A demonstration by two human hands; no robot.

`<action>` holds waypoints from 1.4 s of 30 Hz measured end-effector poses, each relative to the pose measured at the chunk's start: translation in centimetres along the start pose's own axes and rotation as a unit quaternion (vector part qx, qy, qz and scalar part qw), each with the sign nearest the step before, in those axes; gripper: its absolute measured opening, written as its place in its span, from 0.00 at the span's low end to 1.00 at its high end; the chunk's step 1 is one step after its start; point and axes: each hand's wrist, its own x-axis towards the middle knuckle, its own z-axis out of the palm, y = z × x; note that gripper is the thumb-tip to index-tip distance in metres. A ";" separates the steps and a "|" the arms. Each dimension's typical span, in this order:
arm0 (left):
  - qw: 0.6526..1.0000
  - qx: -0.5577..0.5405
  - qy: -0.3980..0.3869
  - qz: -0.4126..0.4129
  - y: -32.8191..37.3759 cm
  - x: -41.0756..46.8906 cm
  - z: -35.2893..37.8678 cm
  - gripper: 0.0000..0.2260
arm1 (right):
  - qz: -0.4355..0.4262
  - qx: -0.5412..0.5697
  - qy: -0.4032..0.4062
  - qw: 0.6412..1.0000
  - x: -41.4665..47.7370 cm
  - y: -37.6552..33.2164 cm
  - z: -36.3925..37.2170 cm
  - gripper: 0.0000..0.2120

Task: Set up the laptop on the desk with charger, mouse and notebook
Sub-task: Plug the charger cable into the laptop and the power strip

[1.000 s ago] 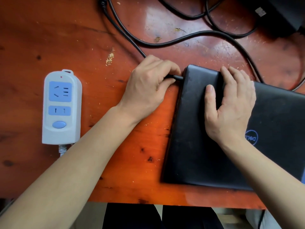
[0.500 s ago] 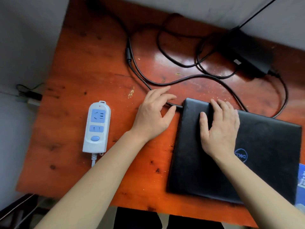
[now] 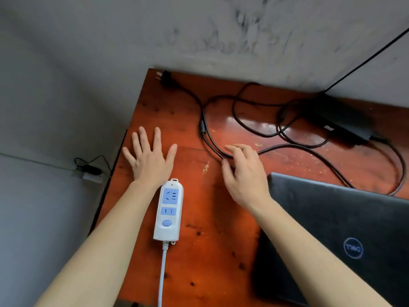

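Head view: left hand (image 3: pixel 150 160) flat, grip open, empty; right hand (image 3: pixel 243 173) open over charger cable (image 3: pixel 287 147). Wall plug (image 3: pixel 166 78) at desk (image 3: pixel 199 251) corner, power strip (image 3: pixel 168 211) near, closed laptop (image 3: pixel 343 229) right (pinch the plug body, not the cord).

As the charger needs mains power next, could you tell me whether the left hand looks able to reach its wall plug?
Probably yes: the left hand is open, and bare desk lies between it and the wall plug.
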 end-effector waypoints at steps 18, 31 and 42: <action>0.998 0.049 -0.034 0.007 -0.8 1.5 0.7 0.36 | 0.125 0.174 -0.037 0.976 10.5 -1.8 3.1 0.07; 0.981 -0.107 -0.147 -0.064 1.2 -1.1 -3.6 0.30 | 0.168 0.354 -0.192 0.900 0.0 0.5 -7.8 0.12; 0.965 -0.153 -0.023 -0.212 4.6 -18.5 0.8 0.48 | 0.032 -0.024 -0.291 0.956 -9.6 9.2 -12.2 0.10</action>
